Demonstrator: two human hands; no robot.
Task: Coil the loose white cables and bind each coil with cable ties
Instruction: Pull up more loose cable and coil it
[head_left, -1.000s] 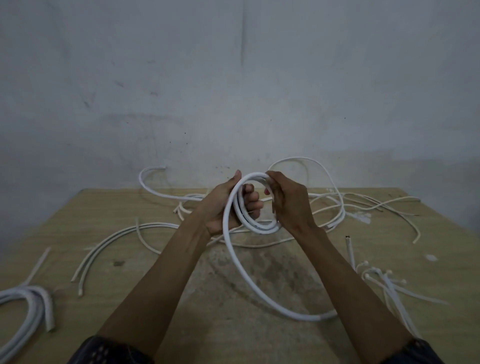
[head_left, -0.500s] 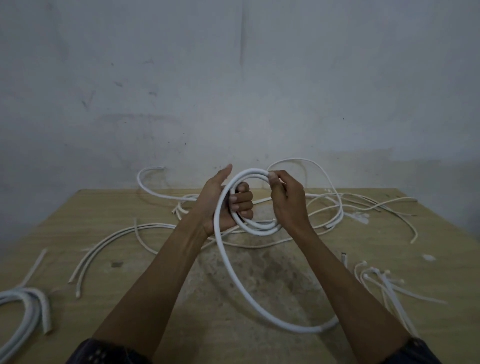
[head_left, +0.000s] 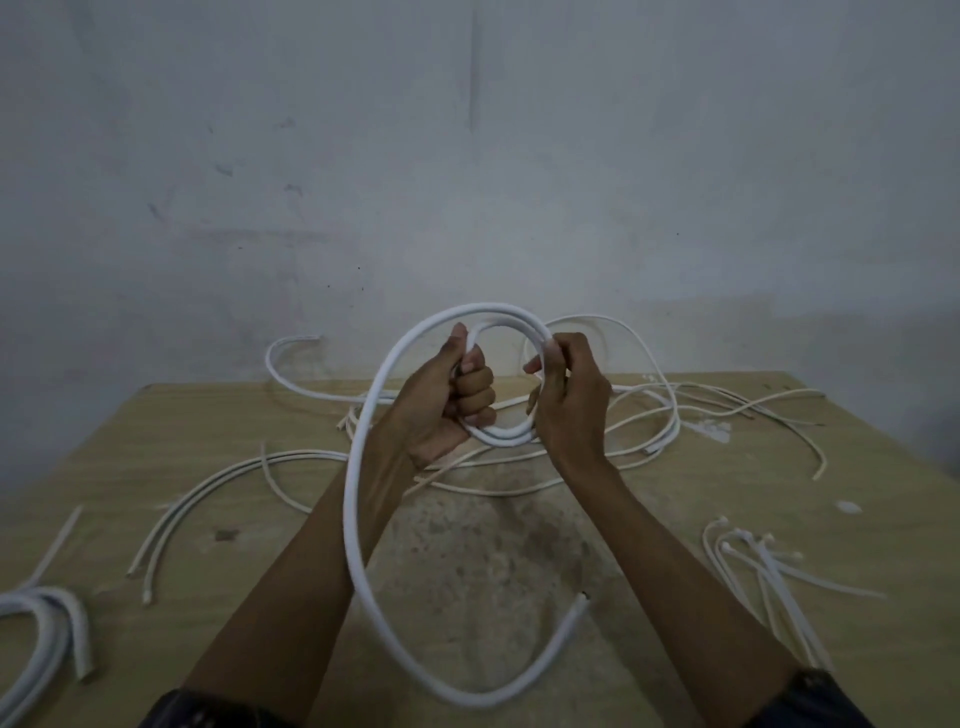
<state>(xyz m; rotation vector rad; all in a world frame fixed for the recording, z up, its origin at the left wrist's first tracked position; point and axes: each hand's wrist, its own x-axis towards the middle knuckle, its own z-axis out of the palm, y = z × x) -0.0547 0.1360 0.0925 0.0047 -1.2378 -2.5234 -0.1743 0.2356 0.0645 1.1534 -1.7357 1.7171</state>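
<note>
A thick white cable (head_left: 358, 519) is held above the table, partly wound into a small coil (head_left: 506, 436) between my hands. My left hand (head_left: 447, 400) grips the coil's left side with its fingers curled round the turns. My right hand (head_left: 569, 400) pinches the right side of the coil near the top. A wide outer loop arcs over my left wrist, sweeps down toward me and ends in a free cut end (head_left: 581, 603). A bunch of white cable ties (head_left: 763, 566) lies on the table at the right.
Several loose thin white cables (head_left: 691, 410) sprawl over the far half of the wooden table (head_left: 130, 467). A pair of curved cables (head_left: 208, 493) lies at the left. A finished-looking thick coil (head_left: 47, 623) sits at the near left edge. A grey wall stands behind.
Both hands have risen with the coil. The big loop has swung leftward over my left forearm, and its free end has lifted off the table at the right and come nearer.
</note>
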